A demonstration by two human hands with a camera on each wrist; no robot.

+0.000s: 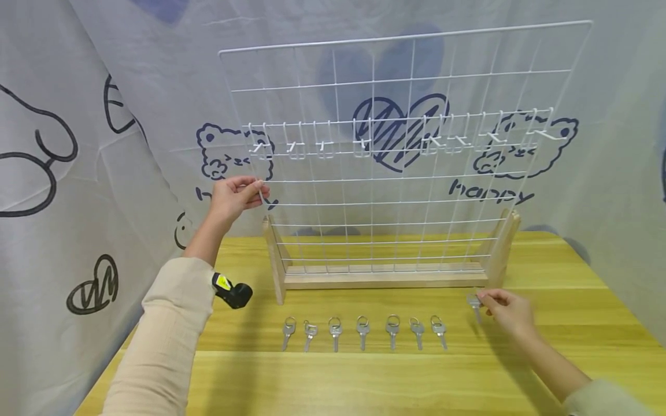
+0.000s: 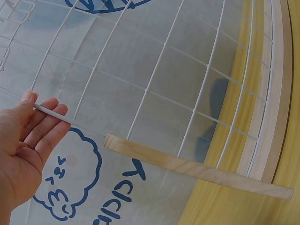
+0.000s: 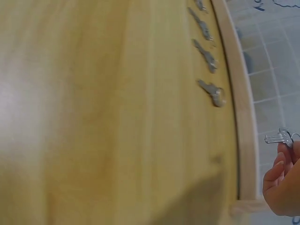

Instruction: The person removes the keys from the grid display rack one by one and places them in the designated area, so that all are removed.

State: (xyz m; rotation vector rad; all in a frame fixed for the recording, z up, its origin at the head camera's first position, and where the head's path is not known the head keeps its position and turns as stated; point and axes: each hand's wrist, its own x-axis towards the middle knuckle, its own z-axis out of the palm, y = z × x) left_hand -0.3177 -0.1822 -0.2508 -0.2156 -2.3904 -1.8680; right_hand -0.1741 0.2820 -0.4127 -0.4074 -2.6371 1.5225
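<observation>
My left hand (image 1: 240, 193) pinches the left edge wire of a white wire grid (image 1: 372, 223); in the left wrist view the thumb and fingers (image 2: 51, 133) lie on either side of that wire. Over the right part of the table, my right hand (image 1: 507, 312) holds a silver key (image 1: 474, 301) near its ring. The right wrist view shows this key (image 3: 278, 138) raised, its blade pointing away from the fingertips. Several more silver keys (image 1: 362, 327) with rings lie in a row on the table in front of the grid.
White hooks (image 1: 362, 144) hang in a row across the grid. A wooden stand (image 1: 385, 281) carries the grid on the yellow wood-grain table (image 1: 333, 381). Behind hangs a pale cloth (image 1: 156, 173) with blue drawings. A small black device (image 1: 234, 293) sits at my left wrist.
</observation>
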